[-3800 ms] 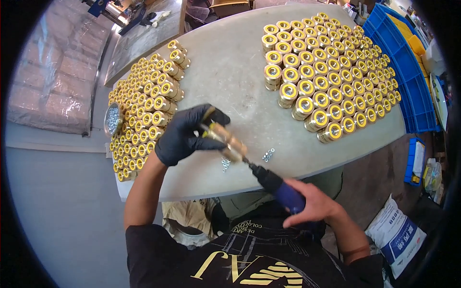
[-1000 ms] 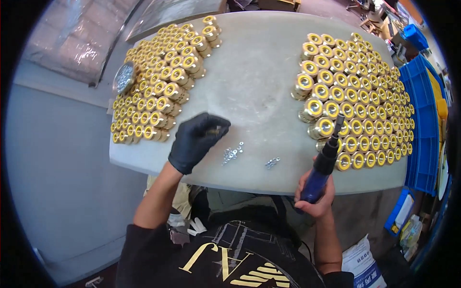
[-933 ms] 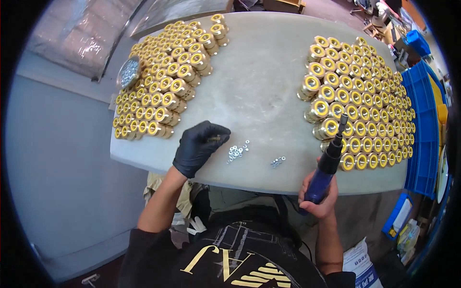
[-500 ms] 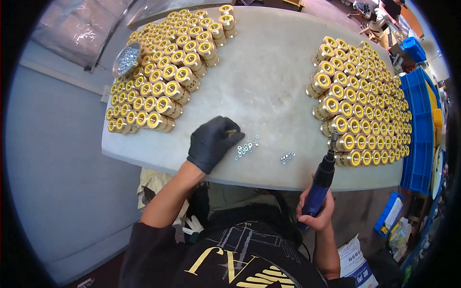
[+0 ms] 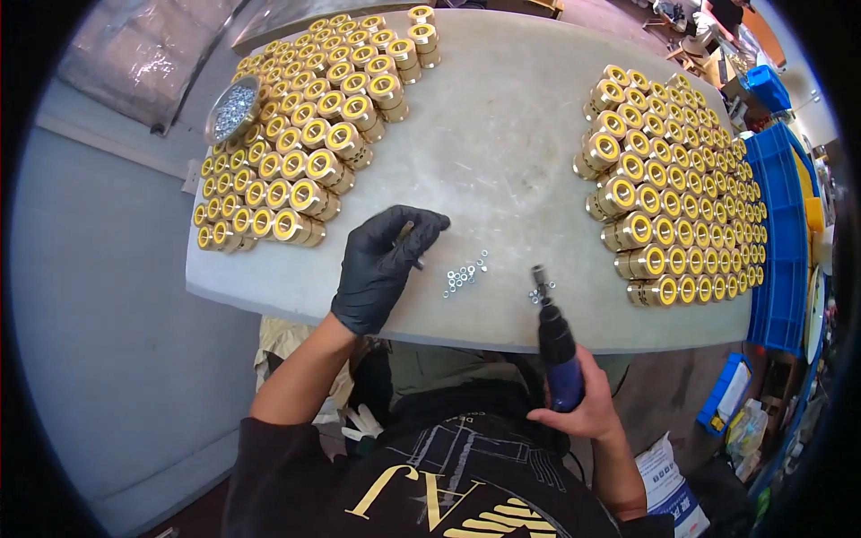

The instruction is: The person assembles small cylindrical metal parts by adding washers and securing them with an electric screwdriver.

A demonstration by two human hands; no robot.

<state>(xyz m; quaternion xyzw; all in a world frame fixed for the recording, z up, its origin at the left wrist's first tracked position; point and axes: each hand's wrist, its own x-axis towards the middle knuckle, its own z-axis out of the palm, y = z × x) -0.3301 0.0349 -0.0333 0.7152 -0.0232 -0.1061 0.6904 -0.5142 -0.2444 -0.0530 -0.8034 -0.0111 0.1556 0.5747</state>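
Note:
My left hand (image 5: 381, 260), in a black glove, is raised above the near part of the table with its fingers bent. A small, narrow metal piece (image 5: 419, 264) shows between the fingers; most of it is hidden, so its kind cannot be made out. Just right of that hand lies a loose group of small silver nuts (image 5: 461, 276). My bare right hand (image 5: 587, 394) is wrapped round a blue and black power screwdriver (image 5: 558, 345), its socket end tilted up and away from me. Behind the tip sits a second small group of nuts (image 5: 551, 285), partly covered by it.
Rows of brass cylinders with yellow rings (image 5: 305, 195) stand at the left of the pale table (image 5: 484, 134), and more brass cylinders (image 5: 650, 229) at the right. A bowl of small silver parts (image 5: 235, 109) rests by the left rows. Blue crates (image 5: 778, 242) line the right side.
The screwdriver has swung left, away from the right-hand brass cylinders to in front of the smaller nut group. My left hand has turned and lifted slightly, shifting a little left.

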